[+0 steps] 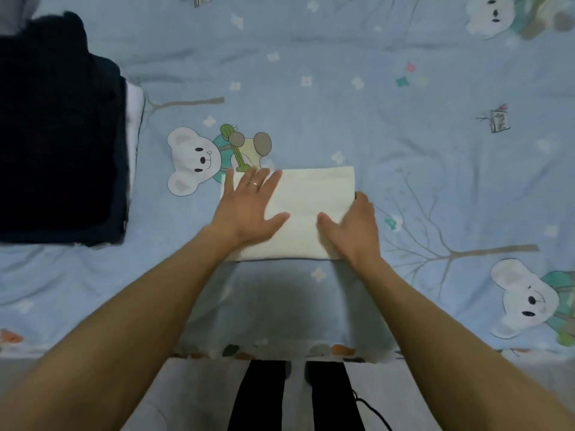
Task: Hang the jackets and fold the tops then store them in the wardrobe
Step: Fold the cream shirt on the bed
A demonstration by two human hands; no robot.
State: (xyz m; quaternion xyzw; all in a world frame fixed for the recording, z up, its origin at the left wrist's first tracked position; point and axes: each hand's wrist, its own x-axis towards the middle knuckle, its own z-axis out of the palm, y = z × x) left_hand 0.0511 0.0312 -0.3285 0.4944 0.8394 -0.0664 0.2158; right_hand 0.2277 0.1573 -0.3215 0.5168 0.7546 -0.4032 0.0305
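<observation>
Both hands lie on a folded cream top (306, 213) that sits on the bed (389, 126), near its front edge and straight ahead of the person. The left hand (249, 209) lies flat on the left part of the top, palm down, with its fingers straight and spread; the fingertips reach the far left corner of the fabric and the thumb points toward the middle. A ring (254, 183) shows on one of its fingers. The right hand (351, 225) is at the right side of the top, its thumb lying on the upper face and its fingers bent down over the right edge, so it grips that edge; the fingertips are hidden under the fabric. The two thumbs point at each other across the middle of the top, apart. The top is folded into a neat rectangle, its near edge straight and parallel to the front edge of the bed. The bed is covered with a light blue sheet printed with white bears, bare trees and small flowers; one bear (194, 161) lies just beyond the left hand. Well to the left, a stack of dark folded clothes (59, 144) rests on the bed, with a strip of white fabric showing along its right side.
</observation>
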